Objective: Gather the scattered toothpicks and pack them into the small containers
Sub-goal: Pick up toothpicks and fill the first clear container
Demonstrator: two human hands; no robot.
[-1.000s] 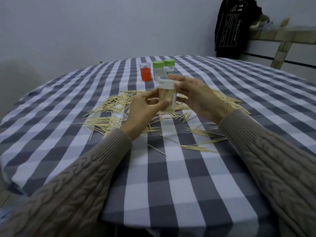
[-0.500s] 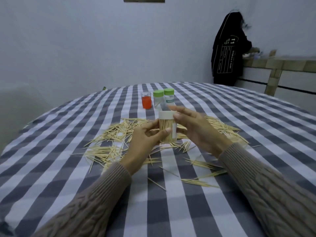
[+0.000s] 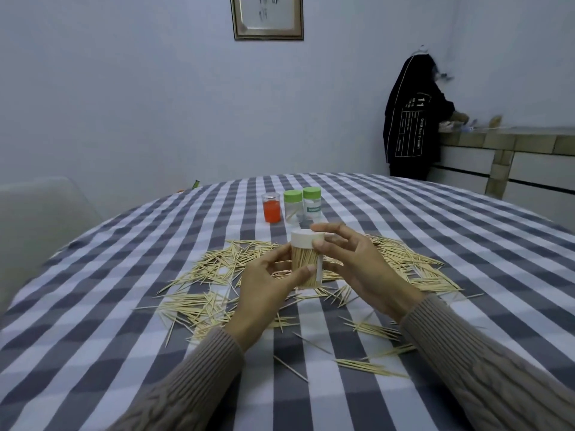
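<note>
Nearest us, loose toothpicks (image 3: 370, 367) litter the counter (image 3: 93, 306). Above them our left hand (image 3: 264, 286) grips a full jar (image 3: 306, 262) upright, steadying it, while our right hand (image 3: 357, 265) pinches its cap, probably closing it. Beyond stand three more jars (image 3: 292, 206).

Full white-capped container (image 3: 306, 262) upright above scattered toothpicks (image 3: 214, 269).
</note>
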